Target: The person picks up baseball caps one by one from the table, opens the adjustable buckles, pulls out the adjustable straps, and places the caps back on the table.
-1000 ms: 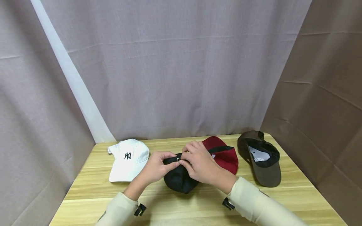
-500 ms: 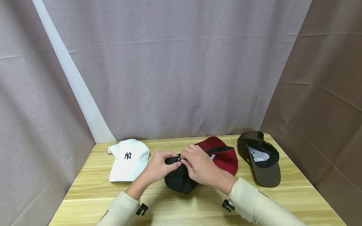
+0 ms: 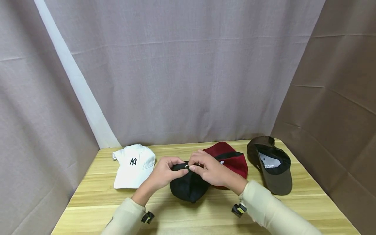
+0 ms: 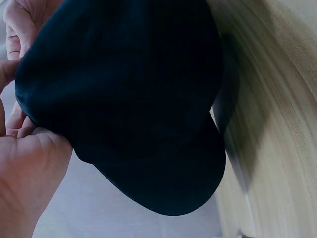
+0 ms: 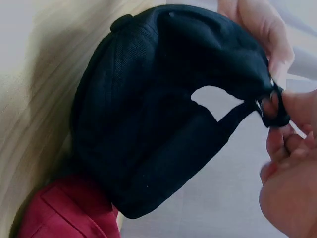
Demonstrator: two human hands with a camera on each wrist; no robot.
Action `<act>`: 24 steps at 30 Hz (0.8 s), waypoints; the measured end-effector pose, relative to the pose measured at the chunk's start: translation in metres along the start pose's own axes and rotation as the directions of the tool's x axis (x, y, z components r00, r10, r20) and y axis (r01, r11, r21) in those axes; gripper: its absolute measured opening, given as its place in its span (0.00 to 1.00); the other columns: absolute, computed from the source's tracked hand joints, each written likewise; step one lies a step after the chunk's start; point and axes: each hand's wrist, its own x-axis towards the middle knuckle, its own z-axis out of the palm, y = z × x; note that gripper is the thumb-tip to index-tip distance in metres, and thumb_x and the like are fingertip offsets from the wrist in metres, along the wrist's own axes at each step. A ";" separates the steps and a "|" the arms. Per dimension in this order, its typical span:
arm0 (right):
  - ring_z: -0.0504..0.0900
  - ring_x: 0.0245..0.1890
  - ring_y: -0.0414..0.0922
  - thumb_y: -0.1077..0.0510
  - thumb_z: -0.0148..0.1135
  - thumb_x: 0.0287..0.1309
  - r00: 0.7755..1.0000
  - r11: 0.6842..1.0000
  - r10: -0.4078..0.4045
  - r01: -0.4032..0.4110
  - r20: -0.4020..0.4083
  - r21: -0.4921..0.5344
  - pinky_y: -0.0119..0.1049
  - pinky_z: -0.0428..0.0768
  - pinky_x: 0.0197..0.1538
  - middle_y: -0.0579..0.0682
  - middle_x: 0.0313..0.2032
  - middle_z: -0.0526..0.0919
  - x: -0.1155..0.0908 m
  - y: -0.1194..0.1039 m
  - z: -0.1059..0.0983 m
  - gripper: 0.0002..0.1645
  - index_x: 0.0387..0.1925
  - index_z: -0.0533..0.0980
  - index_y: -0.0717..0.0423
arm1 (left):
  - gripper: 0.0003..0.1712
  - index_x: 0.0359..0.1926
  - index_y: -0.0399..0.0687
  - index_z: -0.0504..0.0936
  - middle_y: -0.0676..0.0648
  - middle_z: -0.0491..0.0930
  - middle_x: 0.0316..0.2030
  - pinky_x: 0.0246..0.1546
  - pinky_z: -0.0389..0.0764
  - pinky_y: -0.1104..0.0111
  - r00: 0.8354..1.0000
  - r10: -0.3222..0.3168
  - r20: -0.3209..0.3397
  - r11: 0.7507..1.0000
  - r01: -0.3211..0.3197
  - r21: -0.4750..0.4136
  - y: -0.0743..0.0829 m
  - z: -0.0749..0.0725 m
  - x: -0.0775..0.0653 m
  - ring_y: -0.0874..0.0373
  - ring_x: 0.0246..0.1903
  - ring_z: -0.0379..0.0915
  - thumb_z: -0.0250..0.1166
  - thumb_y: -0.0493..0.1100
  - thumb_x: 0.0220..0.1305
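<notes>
A black baseball cap (image 3: pixel 189 188) is held at the middle of the table, crown toward me in the head view. My left hand (image 3: pixel 165 172) pinches its back edge beside a small shiny buckle (image 3: pixel 186 167). From the right, my right hand (image 3: pixel 211 170) pinches the strap close to the buckle, both hands nearly touching. In the right wrist view, the cap's adjustment strap (image 5: pixel 233 120) spans the back opening and ends in a small loop at my fingers. The left wrist view shows the cap's brim (image 4: pixel 173 188) pointing away; the inside of the cap is hidden.
A white cap (image 3: pixel 133 166) with a dark logo lies to the left. Just behind the black cap, partly covered by my right hand, is a dark red cap (image 3: pixel 235 163). A brown cap (image 3: pixel 279 182) rests upturned at the right. Curtains (image 3: pixel 188 81) enclose the wooden table (image 3: pixel 188 222).
My right fingers have shifted and bent at the strap, and the right wrist has turned slightly. The left hand keeps its pinch, having moved slightly rightward with the buckle. The other caps stay put.
</notes>
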 end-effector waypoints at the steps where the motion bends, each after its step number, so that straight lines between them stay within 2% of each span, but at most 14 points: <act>1: 0.71 0.42 0.38 0.57 0.63 0.75 1.000 1.000 0.013 -0.014 0.013 0.026 0.34 0.72 0.46 0.37 0.35 0.81 0.000 0.001 -0.001 0.08 0.35 0.81 0.45 | 0.07 0.43 0.37 0.91 0.45 0.90 0.35 0.33 0.82 0.74 1.000 0.002 0.004 1.000 -0.002 -0.010 -0.001 0.000 0.000 0.68 0.31 0.81 0.73 0.35 0.65; 6: 0.74 0.45 0.42 0.58 0.63 0.75 0.996 0.989 0.031 -0.043 0.085 0.144 0.36 0.72 0.51 0.43 0.36 0.81 0.002 0.005 -0.007 0.09 0.35 0.82 0.48 | 0.08 0.43 0.35 0.90 0.57 0.87 0.32 0.34 0.81 0.75 1.000 0.011 0.025 0.999 -0.010 -0.032 -0.004 -0.002 0.002 0.69 0.31 0.79 0.74 0.34 0.64; 8: 0.74 0.45 0.43 0.59 0.63 0.75 0.995 0.984 0.033 -0.049 0.099 0.170 0.37 0.72 0.52 0.44 0.36 0.81 0.003 0.006 -0.008 0.09 0.35 0.82 0.49 | 0.08 0.43 0.34 0.90 0.56 0.88 0.33 0.36 0.81 0.74 0.999 0.016 0.032 0.999 -0.015 -0.032 -0.005 -0.003 0.002 0.69 0.32 0.79 0.73 0.33 0.64; 10: 0.74 0.45 0.42 0.58 0.63 0.74 0.995 0.986 0.045 -0.058 0.088 0.154 0.36 0.73 0.51 0.43 0.36 0.81 0.002 0.006 -0.007 0.08 0.35 0.82 0.47 | 0.08 0.43 0.34 0.90 0.53 0.89 0.34 0.36 0.81 0.74 0.999 0.015 0.034 1.000 -0.014 -0.021 -0.004 -0.003 0.003 0.68 0.33 0.80 0.73 0.33 0.64; 13: 0.74 0.43 0.40 0.56 0.66 0.73 0.998 0.997 0.050 -0.052 0.037 0.059 0.35 0.74 0.48 0.39 0.34 0.81 0.001 0.004 -0.004 0.08 0.34 0.82 0.44 | 0.07 0.43 0.37 0.91 0.45 0.90 0.37 0.35 0.82 0.75 1.000 -0.002 0.024 1.000 0.002 0.022 -0.001 -0.002 0.002 0.69 0.33 0.80 0.73 0.35 0.66; 16: 0.74 0.41 0.37 0.53 0.69 0.71 0.999 0.995 0.020 -0.023 -0.027 -0.094 0.33 0.75 0.45 0.36 0.33 0.82 0.001 0.001 0.000 0.07 0.34 0.82 0.42 | 0.07 0.43 0.41 0.92 0.42 0.91 0.38 0.33 0.82 0.74 1.000 -0.015 -0.006 0.994 0.015 0.104 0.004 0.000 0.002 0.69 0.33 0.81 0.74 0.40 0.67; 19: 0.74 0.41 0.36 0.52 0.70 0.70 0.997 0.972 -0.034 0.019 -0.062 -0.232 0.33 0.76 0.46 0.36 0.32 0.83 0.001 -0.002 0.005 0.07 0.33 0.83 0.44 | 0.07 0.41 0.47 0.93 0.45 0.92 0.37 0.32 0.82 0.74 0.999 -0.002 -0.051 0.974 0.013 0.228 0.008 0.002 0.000 0.69 0.32 0.81 0.75 0.45 0.67; 21: 0.75 0.40 0.36 0.54 0.69 0.71 0.996 0.959 -0.054 0.033 -0.066 -0.282 0.34 0.76 0.47 0.37 0.31 0.83 0.001 -0.003 0.008 0.08 0.32 0.82 0.46 | 0.06 0.40 0.50 0.93 0.48 0.92 0.36 0.31 0.81 0.74 0.998 0.011 -0.069 0.954 0.010 0.299 0.010 0.004 0.000 0.69 0.32 0.80 0.75 0.46 0.67; 22: 0.75 0.39 0.36 0.55 0.68 0.71 0.996 0.954 -0.058 0.037 -0.064 -0.298 0.35 0.76 0.47 0.37 0.30 0.83 0.001 -0.004 0.009 0.09 0.31 0.82 0.47 | 0.05 0.39 0.51 0.93 0.50 0.92 0.35 0.30 0.81 0.74 0.997 0.019 -0.073 0.946 0.006 0.325 0.011 0.005 -0.001 0.69 0.31 0.80 0.75 0.46 0.66; 24: 0.75 0.38 0.36 0.57 0.67 0.71 0.996 0.948 -0.063 0.041 -0.058 -0.316 0.36 0.75 0.48 0.38 0.28 0.81 0.002 -0.005 0.010 0.10 0.30 0.81 0.48 | 0.04 0.39 0.51 0.93 0.50 0.92 0.34 0.29 0.80 0.74 0.997 0.022 -0.068 0.944 0.001 0.331 0.011 0.005 -0.001 0.69 0.31 0.79 0.75 0.45 0.66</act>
